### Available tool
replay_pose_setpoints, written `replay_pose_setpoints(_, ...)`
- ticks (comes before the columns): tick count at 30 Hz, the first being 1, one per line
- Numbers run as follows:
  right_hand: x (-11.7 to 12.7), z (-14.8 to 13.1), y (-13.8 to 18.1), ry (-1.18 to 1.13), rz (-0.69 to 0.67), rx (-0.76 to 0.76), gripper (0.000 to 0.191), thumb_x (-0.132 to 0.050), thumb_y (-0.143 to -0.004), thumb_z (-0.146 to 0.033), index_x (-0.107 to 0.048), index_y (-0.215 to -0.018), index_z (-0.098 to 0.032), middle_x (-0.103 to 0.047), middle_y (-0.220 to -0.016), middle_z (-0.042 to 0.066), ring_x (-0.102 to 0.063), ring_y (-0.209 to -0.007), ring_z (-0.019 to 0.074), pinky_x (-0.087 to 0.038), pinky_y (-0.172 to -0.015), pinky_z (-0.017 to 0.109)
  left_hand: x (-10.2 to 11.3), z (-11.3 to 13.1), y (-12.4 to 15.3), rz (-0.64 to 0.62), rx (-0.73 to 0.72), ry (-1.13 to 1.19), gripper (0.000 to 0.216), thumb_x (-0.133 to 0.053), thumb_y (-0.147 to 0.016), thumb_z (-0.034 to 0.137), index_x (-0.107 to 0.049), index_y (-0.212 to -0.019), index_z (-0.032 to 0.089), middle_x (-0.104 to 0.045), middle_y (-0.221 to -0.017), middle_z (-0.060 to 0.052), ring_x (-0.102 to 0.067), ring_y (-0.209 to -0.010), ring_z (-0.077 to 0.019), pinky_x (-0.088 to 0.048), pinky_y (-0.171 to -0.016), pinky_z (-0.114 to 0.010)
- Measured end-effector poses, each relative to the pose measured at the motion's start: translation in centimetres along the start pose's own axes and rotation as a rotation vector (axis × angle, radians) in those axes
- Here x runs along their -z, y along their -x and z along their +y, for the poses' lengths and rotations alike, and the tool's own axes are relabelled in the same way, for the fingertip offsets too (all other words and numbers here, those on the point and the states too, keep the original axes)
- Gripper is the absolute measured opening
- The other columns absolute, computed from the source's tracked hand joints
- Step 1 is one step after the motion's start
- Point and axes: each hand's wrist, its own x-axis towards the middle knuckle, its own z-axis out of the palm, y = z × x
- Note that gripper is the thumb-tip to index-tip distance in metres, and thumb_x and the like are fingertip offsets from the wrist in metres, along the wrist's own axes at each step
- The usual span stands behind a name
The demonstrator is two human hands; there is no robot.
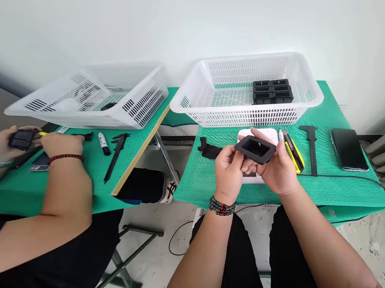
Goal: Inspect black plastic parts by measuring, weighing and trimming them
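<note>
The black frame (255, 149) was held between both hands just above the green desk (328, 190). Its long axis ran side to side from the left hand (229, 171) to the right hand (279, 171), with the opening tilted up. Each grip was clenched on one short end, forearms angled inward, with the white basket (236, 116) behind and a yellow knife (294, 155) just to the right.
</note>
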Motion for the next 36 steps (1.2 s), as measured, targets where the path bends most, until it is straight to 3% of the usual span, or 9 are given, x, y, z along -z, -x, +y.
replay_pose_setpoints(6, 0.2, 0.2, 0.4, 0.134, -0.022, 0.113, 0.070, -0.084, -0.071, -0.062, -0.061, -0.130, -0.031, -0.058, -0.146, 0.009, -0.068, -0.097, 0.0214, -0.061, -0.074, 0.033, 0.5, -0.2, -0.2, 0.105, -0.031, -0.090, 0.046, -0.073, -0.086, 0.061, -0.064, -0.070, 0.019, -0.050, -0.054, 0.003, -0.045, -0.046, -0.0082, -0.040, -0.042, -0.022)
replay_pose_setpoints(9, 0.1, 0.5, 0.3, 0.229, 0.084, 0.202, 0.074, -0.087, -0.067, -0.056, -0.055, -0.131, -0.034, -0.053, -0.148, 0.009, -0.064, -0.113, 0.0258, -0.061, -0.075, 0.034, 0.6, -0.6, 0.0, 0.100, -0.058, -0.142, 0.051, -0.058, -0.092, 0.069, -0.075, -0.091, 0.021, -0.065, -0.071, -0.003, -0.058, -0.059, -0.0127, -0.047, -0.050, -0.026)
replay_pose_setpoints(12, 0.2, 0.9, -0.1, 0.311, 0.167, 0.278, 0.074, -0.088, -0.067, -0.049, -0.051, -0.130, -0.037, -0.049, -0.149, 0.007, -0.060, -0.121, 0.0267, -0.062, -0.081, 0.037, 0.7, -0.8, 0.3, 0.046, -0.074, -0.207, 0.058, -0.050, -0.095, 0.072, -0.076, -0.110, 0.022, -0.073, -0.090, -0.008, -0.069, -0.078, -0.0184, -0.053, -0.060, -0.029)
replay_pose_setpoints(20, 0.0, 1.4, -0.1, 0.445, 0.277, 0.417, 0.064, -0.085, -0.073, -0.048, -0.051, -0.125, -0.034, -0.051, -0.143, 0.007, -0.052, -0.135, 0.0277, -0.057, -0.102, 0.042, 1.2, -0.3, 0.6, -0.057, -0.214, -0.330, 0.048, -0.067, -0.092, 0.057, -0.068, -0.131, 0.028, -0.069, -0.132, -0.011, -0.069, -0.116, -0.0281, -0.062, -0.085, -0.038)
replay_pose_setpoints(24, -0.3, 1.3, 0.2, 0.418, 0.306, 0.411, 0.039, -0.065, -0.090, -0.052, -0.055, -0.124, -0.034, -0.054, -0.141, 0.006, -0.055, -0.133, 0.0259, -0.055, -0.104, 0.043, 1.2, -0.3, 0.7, -0.092, -0.245, -0.341, 0.048, -0.073, -0.091, 0.047, -0.063, -0.134, 0.028, -0.070, -0.129, -0.011, -0.069, -0.118, -0.0277, -0.063, -0.085, -0.037)
replay_pose_setpoints(26, -0.5, 1.3, 0.3, 0.420, 0.331, 0.393, 0.038, -0.059, -0.093, -0.051, -0.054, -0.128, -0.036, -0.053, -0.146, 0.005, -0.053, -0.136, 0.0263, -0.055, -0.104, 0.045, 1.2, -0.4, 0.7, -0.093, -0.251, -0.309, 0.048, -0.074, -0.091, 0.045, -0.061, -0.136, 0.030, -0.070, -0.127, -0.010, -0.071, -0.115, -0.0261, -0.063, -0.088, -0.037)
replay_pose_setpoints(31, -0.4, 1.8, 0.3, 0.420, 0.322, 0.419, 0.053, -0.062, -0.091, -0.039, -0.048, -0.141, -0.038, -0.052, -0.153, 0.004, -0.045, -0.146, 0.0250, -0.047, -0.115, 0.049, 1.4, -0.5, 0.5, -0.057, -0.283, -0.285, 0.049, -0.076, -0.090, 0.041, -0.060, -0.135, 0.030, -0.073, -0.117, -0.008, -0.074, -0.105, -0.0232, -0.064, -0.090, -0.038)
replay_pose_setpoints(36, -0.2, 3.0, 0.2, 0.530, 0.342, 0.407, 0.031, -0.063, -0.089, -0.026, -0.067, -0.119, -0.029, -0.068, -0.132, 0.006, -0.060, -0.128, 0.0230, -0.042, -0.119, 0.047, 0.9, -1.1, 0.2, -0.086, -0.336, -0.355, 0.039, -0.070, -0.094, 0.029, -0.062, -0.132, 0.026, -0.075, -0.116, -0.007, -0.073, -0.109, -0.0218, -0.062, -0.096, -0.038)
